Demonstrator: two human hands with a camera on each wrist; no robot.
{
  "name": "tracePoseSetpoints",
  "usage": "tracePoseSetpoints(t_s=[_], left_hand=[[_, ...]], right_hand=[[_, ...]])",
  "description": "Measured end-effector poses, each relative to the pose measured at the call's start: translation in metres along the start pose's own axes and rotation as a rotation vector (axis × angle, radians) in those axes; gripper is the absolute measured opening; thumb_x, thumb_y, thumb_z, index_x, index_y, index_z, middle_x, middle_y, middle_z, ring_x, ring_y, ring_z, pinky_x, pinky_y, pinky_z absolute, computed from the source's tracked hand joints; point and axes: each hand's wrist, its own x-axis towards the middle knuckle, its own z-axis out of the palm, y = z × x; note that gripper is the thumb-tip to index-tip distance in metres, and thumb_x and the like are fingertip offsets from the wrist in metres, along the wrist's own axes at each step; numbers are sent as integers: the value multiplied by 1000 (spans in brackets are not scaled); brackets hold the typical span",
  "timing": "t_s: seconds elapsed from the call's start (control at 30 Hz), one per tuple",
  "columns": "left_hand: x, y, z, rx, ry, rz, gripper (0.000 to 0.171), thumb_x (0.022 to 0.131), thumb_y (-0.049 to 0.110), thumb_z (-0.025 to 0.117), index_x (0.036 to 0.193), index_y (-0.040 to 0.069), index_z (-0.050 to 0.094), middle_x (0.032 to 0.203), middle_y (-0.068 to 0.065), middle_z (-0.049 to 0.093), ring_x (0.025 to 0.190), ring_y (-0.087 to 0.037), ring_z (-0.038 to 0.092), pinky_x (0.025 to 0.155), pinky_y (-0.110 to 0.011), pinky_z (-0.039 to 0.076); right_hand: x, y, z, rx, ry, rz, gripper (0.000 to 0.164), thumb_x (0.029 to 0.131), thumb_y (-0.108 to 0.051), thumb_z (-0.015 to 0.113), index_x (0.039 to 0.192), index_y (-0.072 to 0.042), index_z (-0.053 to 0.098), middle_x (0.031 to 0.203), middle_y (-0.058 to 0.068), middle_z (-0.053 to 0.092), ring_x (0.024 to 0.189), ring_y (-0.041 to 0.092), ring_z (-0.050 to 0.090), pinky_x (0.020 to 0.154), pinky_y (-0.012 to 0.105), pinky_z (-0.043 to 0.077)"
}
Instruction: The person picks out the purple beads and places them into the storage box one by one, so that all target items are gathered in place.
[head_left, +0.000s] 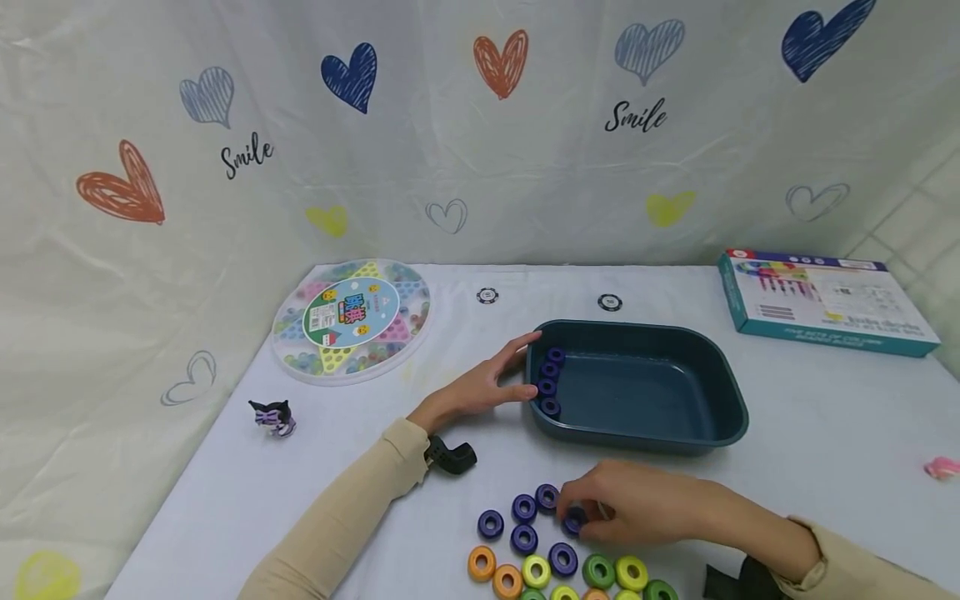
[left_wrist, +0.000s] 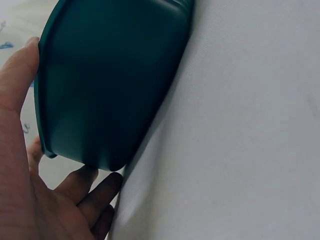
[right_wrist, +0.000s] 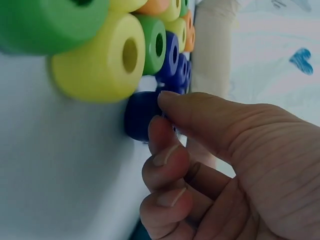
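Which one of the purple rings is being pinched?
The rightmost purple ring in the head view: it alone is pinched by the right hand, while the other purple rings all sit farther left, unheld.

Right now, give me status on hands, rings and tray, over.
Left hand holding tray by its left end. Right hand pinching purple ring outside it. Four purple rings inside. No obstacle seen between pinched ring and tray.
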Motion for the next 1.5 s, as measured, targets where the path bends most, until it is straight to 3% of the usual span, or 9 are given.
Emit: tracePoseSetpoints(t_s=[0.33,0.57,1.0,1.3,1.5], left_hand=[[-1,1,0,10,3,-10,85,73,69,53,142,42,11,144,3,28,129,-6,26,103,-44,21],[-1,0,1,-3,1,-3,84,74,67,54,142,42,11,144,5,27,129,-7,26,103,-45,21],[0,-1,2,-5,-9,-2,82,75,66,54,142,42,10,145,3,25,131,-10,25,103,-48,19],[-1,0,2,-11,-5,0,81,76,64,54,141,42,11,145,8,23,130,-9,25,104,-47,19],[-7,24,-2,-33,-28,7,82,82,54,56,145,28,11,147,-2,22,132,-14,24,104,-48,18]], right_hand=[[-24,24,-5,131,12,35,20,86,-28,61,105,-26,61,68,-17,52,56,-3,45,51,17,39],[-41,38,-6,300,-22,30,21,88,-22,59,109,-22,59,70,-12,57,48,-1,47,46,20,42],[-62,59,-4,494,-53,28,25,88,-12,58,113,-13,59,75,-6,58,56,0,49,48,21,45],[-67,61,-2,557,-68,13,29,86,-8,59,115,-9,57,77,-6,58,58,0,49,50,19,45],[-71,56,-7,558,-86,9,29,86,-8,59,114,-10,58,76,-7,57,59,0,49,50,18,44]])
